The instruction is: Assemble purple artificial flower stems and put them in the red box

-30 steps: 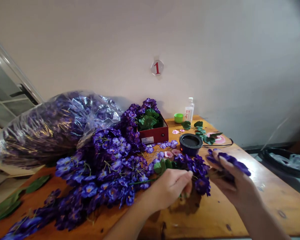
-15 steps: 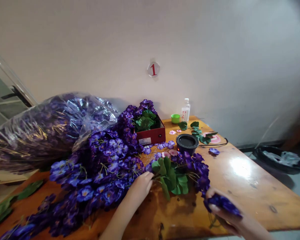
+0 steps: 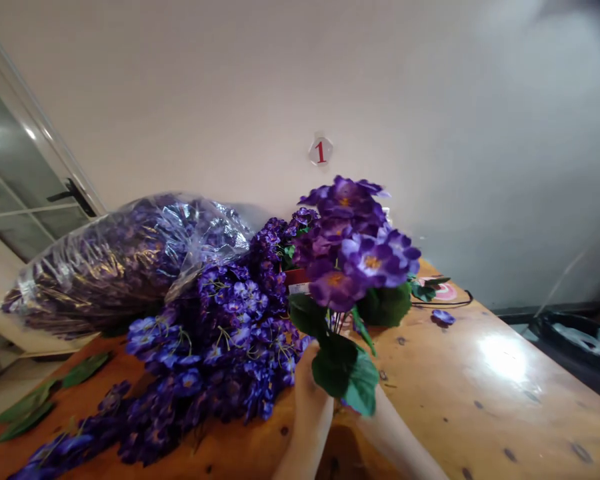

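"Pictured?"

"A bunch of artificial purple flowers (image 3: 356,250), held upright above a wooden table (image 3: 485,407), blooms at the top, stems running straight down to the hands."

"The grip?"

"The left hand (image 3: 310,393) is closed against the stems just below the green leaves (image 3: 340,367). The right hand (image 3: 373,419) sits mostly behind those leaves, so its grip cannot be told."

"Any writing?"

"A red numeral 1 (image 3: 321,151) on a round tag on the wall (image 3: 455,133)."
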`<state>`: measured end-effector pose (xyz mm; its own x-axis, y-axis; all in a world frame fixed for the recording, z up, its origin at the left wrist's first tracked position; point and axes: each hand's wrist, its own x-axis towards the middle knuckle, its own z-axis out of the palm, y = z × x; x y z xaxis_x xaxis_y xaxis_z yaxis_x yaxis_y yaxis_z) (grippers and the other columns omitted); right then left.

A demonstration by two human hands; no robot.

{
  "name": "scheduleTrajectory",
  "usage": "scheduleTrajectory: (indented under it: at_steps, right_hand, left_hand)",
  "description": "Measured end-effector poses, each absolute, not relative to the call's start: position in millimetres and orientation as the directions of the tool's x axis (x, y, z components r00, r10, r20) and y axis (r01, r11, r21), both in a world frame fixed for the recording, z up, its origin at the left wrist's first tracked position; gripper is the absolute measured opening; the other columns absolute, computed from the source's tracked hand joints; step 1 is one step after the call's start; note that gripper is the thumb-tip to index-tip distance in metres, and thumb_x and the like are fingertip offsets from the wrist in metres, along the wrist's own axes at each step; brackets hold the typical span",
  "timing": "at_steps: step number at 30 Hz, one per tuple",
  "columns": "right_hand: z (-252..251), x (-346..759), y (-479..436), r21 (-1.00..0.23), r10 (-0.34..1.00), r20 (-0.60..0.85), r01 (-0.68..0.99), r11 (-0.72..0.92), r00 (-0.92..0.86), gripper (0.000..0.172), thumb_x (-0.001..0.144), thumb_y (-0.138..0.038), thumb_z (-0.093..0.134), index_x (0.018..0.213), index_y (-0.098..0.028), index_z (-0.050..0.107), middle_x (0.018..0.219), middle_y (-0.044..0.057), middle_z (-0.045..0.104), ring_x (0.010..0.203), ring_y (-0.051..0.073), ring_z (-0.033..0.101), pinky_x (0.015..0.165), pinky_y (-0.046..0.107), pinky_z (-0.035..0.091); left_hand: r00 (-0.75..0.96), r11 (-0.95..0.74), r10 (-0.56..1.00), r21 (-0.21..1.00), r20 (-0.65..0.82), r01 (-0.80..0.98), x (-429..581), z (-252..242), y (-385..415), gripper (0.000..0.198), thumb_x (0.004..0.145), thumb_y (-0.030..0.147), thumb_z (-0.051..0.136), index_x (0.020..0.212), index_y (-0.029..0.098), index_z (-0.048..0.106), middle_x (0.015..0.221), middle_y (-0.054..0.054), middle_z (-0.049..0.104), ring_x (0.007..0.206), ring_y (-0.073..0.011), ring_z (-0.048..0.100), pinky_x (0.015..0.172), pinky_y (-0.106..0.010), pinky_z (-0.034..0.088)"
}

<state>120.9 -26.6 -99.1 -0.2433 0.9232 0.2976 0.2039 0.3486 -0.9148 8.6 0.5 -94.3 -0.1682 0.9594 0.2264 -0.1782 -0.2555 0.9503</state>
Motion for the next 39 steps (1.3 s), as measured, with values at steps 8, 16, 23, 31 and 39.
scheduleTrajectory:
  at_steps: [8, 16, 23, 31, 39]
  right_hand:
    - [-98, 125, -35, -0.823, 0.853, 0.448, 0.248, 0.511, -0.268, 0.029, 0.071, -0.010, 0.047, 0.090, -0.019, 0.067, 0.084, 0.006, 0.071, 0.075, 0.020, 0.064, 0.071, 0.029, 0.051]
    - [-116, 131, -35, -0.779, 0.860, 0.484, 0.370, 0.507, -0.160, 0.012, 0.082, -0.021, 0.048, 0.085, -0.019, 0.059, 0.080, 0.006, 0.066, 0.069, 0.017, 0.060, 0.068, 0.026, 0.048]
    - [-124, 136, -30, -0.756, 0.869, 0.476, 0.442, 0.482, -0.133, 0.014, 0.078, -0.015, 0.047, 0.088, -0.020, 0.056, 0.081, 0.005, 0.065, 0.071, 0.018, 0.061, 0.067, 0.026, 0.047]
    - [-134, 134, -26, -0.709, 0.890, 0.431, 0.553, 0.437, -0.151, 0.022, 0.071, -0.011, 0.046, 0.089, -0.021, 0.053, 0.079, 0.004, 0.063, 0.067, 0.018, 0.060, 0.063, 0.026, 0.046]
    - [-142, 129, -27, -0.587, 0.885, 0.450, 0.706, 0.395, -0.122, 0.029, 0.073, -0.011, 0.044, 0.098, -0.020, 0.056, 0.092, 0.009, 0.066, 0.073, 0.023, 0.067, 0.062, 0.029, 0.049]
  left_hand:
    - [-0.083, -0.229, 0.971, 0.970, 0.223, -0.075, 8, -85, -3, 0.023, 0.073, 0.040, 0.065, 0.083, 0.019, 0.068, 0.088, -0.009, 0.071, 0.089, -0.0276, 0.064, 0.082, -0.040, 0.051]
    - [0.050, -0.321, 0.946, 0.912, 0.320, 0.254, -3, -69, 6, 0.034, 0.087, 0.046, 0.049, 0.092, 0.015, 0.062, 0.096, -0.009, 0.065, 0.096, -0.0220, 0.059, 0.087, -0.032, 0.045]
    - [-0.236, -0.532, 0.574, 0.576, 0.784, 0.620, -27, -63, -6, 0.009, 0.088, 0.022, 0.049, 0.096, 0.018, 0.047, 0.083, -0.003, 0.051, 0.075, -0.0156, 0.053, 0.071, -0.028, 0.046]
    - [0.142, -0.665, 0.488, 0.261, 0.861, 0.700, -16, -8, -2, 0.013, 0.089, 0.016, 0.051, 0.100, 0.018, 0.055, 0.089, -0.005, 0.062, 0.086, -0.0160, 0.061, 0.081, -0.027, 0.049]
    - [-0.138, -0.275, 0.729, 0.472, 0.670, 0.838, 1, -18, 29, 0.039, 0.081, 0.052, 0.057, 0.094, 0.015, 0.058, 0.080, -0.008, 0.061, 0.076, -0.0241, 0.062, 0.059, -0.028, 0.045]
